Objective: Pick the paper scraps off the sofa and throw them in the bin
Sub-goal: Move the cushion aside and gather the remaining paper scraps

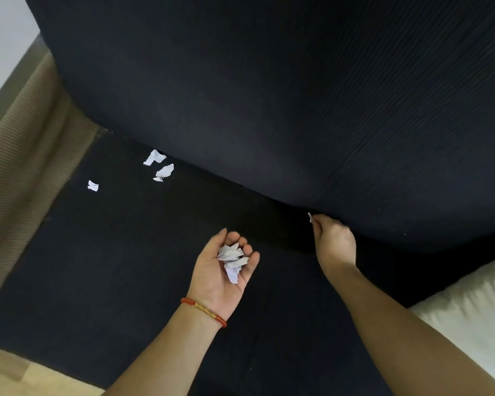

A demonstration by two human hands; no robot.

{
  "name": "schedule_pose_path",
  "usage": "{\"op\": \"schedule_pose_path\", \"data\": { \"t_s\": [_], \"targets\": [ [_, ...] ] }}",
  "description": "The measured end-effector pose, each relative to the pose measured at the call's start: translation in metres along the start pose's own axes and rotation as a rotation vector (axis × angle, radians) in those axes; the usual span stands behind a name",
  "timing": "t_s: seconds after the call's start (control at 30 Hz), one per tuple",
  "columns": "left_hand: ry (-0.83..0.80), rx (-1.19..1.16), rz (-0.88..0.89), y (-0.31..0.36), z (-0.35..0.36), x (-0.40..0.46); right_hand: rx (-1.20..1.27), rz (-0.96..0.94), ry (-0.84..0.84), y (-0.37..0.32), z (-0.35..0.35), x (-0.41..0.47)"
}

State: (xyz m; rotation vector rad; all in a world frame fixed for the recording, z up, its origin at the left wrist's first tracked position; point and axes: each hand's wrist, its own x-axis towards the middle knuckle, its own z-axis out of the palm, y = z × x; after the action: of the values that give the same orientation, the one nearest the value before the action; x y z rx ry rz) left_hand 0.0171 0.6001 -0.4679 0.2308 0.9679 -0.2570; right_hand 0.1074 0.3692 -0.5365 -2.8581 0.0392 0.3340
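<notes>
Left hand (225,270) cupped, holding gathered scraps (231,260); right hand (334,242) pinches one scrap (310,217); loose scraps (157,164) far left on sofa (97,267).

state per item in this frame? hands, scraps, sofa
left hand: palm up, cupped, holds collected scraps
collected scraps: crumpled pile in the left palm
right hand: pinches a small scrap by the back cushion
small scrap: held at the fingertips
loose scraps: lying on the sofa seat, far left, not yet picked
sofa seat: dark, partly cleared
</notes>
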Motion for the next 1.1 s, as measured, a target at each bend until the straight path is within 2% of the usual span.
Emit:
{"op": "schedule_pose_path", "data": {
  "t_s": [0.17,0.33,0.47,0.57,0.67,0.87,1.0,1.1],
  "targets": [
    [0.013,0.000,-0.009,-0.003,-0.004,0.004,-0.029,-0.022,-0.092,0.002,0.004,0.003],
    [0.020,0.003,-0.011,-0.010,-0.001,0.007,-0.203,-0.091,-0.189,0.008,0.007,0.002],
    [0.019,0.012,-0.020,-0.018,0.000,0.009,-0.157,-0.046,-0.208,0.004,0.009,0.007],
    [0.037,0.032,-0.019,-0.023,0.002,0.010,-0.140,-0.026,-0.310,-0.002,0.007,0.020],
    [0.067,0.055,-0.004,-0.031,0.000,0.007,-0.273,-0.074,-0.399,-0.006,-0.001,0.031],
    [0.046,0.057,-0.010,-0.036,-0.003,-0.007,-0.321,-0.098,-0.380,-0.006,-0.003,0.037],
    [0.057,0.052,0.011,-0.029,-0.010,-0.008,-0.188,-0.051,-0.355,0.000,-0.001,0.032],
    [0.062,0.022,0.021,-0.026,-0.016,-0.008,0.172,0.082,-0.218,0.001,-0.007,0.004]
  ]
}}
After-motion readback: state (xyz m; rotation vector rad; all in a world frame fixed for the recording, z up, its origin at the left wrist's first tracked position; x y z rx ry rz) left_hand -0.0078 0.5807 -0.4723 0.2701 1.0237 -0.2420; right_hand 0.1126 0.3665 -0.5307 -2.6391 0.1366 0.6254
